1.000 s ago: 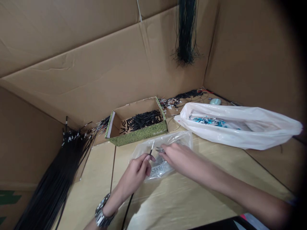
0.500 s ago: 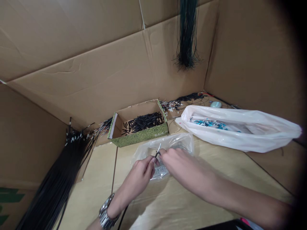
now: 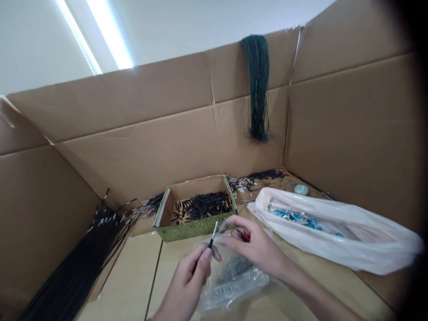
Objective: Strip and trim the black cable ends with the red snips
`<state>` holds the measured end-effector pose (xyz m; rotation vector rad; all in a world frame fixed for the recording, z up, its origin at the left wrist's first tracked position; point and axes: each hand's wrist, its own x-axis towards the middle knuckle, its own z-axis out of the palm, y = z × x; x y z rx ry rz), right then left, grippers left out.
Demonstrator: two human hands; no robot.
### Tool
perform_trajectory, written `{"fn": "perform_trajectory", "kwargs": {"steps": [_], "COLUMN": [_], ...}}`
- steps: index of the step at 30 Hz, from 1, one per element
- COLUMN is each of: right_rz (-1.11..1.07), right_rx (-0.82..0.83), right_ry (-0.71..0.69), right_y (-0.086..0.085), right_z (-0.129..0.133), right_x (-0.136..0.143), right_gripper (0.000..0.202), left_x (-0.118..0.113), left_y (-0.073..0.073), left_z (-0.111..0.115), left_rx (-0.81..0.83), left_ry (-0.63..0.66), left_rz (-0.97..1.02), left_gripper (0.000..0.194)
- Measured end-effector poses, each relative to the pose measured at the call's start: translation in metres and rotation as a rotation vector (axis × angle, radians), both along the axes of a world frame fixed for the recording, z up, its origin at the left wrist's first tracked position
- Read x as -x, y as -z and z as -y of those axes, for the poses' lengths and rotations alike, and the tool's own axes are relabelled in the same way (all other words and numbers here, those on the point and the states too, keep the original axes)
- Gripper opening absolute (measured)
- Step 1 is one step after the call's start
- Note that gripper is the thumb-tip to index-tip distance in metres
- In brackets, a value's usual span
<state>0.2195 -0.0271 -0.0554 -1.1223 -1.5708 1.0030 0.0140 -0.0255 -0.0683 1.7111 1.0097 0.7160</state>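
My left hand (image 3: 190,278) pinches a black cable (image 3: 211,242) between thumb and fingers. The cable's bared end, white and silver, points upward. To its right is my right hand (image 3: 254,245), thumb and forefinger apart beside the cable tip. A small red object (image 3: 244,235), perhaps a tool's handle, is tucked in its curled fingers; most of it is hidden. Beneath the hands lies a clear plastic bag (image 3: 230,290) with printed letters and a dark grey mass inside.
Behind the hands stands a green-sided box (image 3: 190,229) of short black tubes. A white plastic bag (image 3: 361,254) with blue and silver scraps lies right. Black cables (image 3: 76,263) are bundled left. Dark green wires (image 3: 259,89) hang over the cardboard wall (image 3: 150,147).
The view has tilted up, showing the ceiling lights. My right hand has come away from the cable and its thumb and forefinger have parted; the red object now shows. My left hand still grips the cable.
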Motion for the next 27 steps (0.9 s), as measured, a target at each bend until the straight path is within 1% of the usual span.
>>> {"fn": "perform_trajectory", "kwargs": {"steps": [1, 2, 5, 7, 9, 12, 14, 16, 21, 24, 27], "right_rz": [-0.124, -0.198, -0.292, -0.255, -0.169, -0.116, -0.157, -0.22, -0.36, -0.374, -0.311], "right_rx": [0.0, -0.007, -0.018, -0.046, -0.095, -0.122, -0.114, -0.1, -0.023, 0.002, -0.023], "right_ry": [-0.029, -0.058, -0.115, -0.086, -0.032, -0.019, -0.036, -0.05, -0.114, -0.137, -0.1], "right_y": [-0.005, -0.01, -0.023, -0.031, -0.039, -0.046, -0.047, -0.044, -0.031, -0.032, -0.038], "right_z": [0.0, 0.0, 0.001, 0.001, 0.0, -0.002, -0.003, -0.004, -0.01, -0.012, -0.009], "right_x": [0.005, 0.009, 0.018, 0.019, 0.019, 0.024, 0.032, 0.04, 0.051, 0.049, 0.046], "right_gripper": [0.02, 0.02, 0.023, 0.021, 0.02, 0.019, 0.017, 0.018, 0.02, 0.02, 0.016], "left_x": [-0.002, -0.004, -0.007, -0.007, -0.005, -0.002, 0.0, 0.001, 0.001, -0.002, -0.007], "left_y": [-0.003, -0.006, -0.017, -0.023, -0.026, -0.024, -0.022, -0.021, -0.023, -0.026, -0.024], "left_z": [0.001, 0.001, 0.003, 0.001, -0.001, -0.004, -0.004, -0.003, -0.004, -0.005, -0.005], "left_rx": [-0.003, -0.009, -0.029, -0.04, -0.043, 0.042, 0.153, 0.24, 0.322, 0.311, 0.185], "left_ry": [-0.005, -0.007, -0.007, 0.009, 0.042, 0.075, 0.085, 0.111, 0.129, 0.064, -0.064], "left_rz": [0.031, 0.066, 0.155, 0.18, 0.199, 0.298, 0.381, 0.453, 0.58, 0.607, 0.568], "left_gripper": [0.043, 0.044, 0.049, 0.051, 0.052, 0.054, 0.054, 0.054, 0.051, 0.049, 0.047]}}
